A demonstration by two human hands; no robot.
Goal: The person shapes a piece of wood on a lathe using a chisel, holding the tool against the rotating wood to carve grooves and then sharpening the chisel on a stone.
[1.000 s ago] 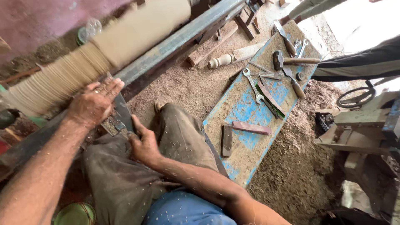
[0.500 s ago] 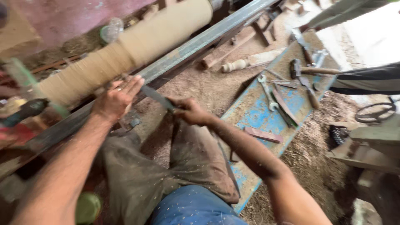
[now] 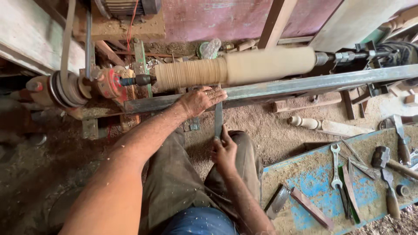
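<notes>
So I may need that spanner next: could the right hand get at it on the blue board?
Probably yes: the right hand holds the chisel, but nothing lies between it and the spanner.

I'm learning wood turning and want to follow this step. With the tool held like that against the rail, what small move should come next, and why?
Probably ease the chisel tip up to the wooden cylinder. The left hand steadies the blade on the steel rail, the right hand grips its lower end, and its tip appears just short of the wood.

crumpled clear plastic package (image 3: pixel 212 47) on the ledge behind the lathe, no labels, signs or screens
</notes>
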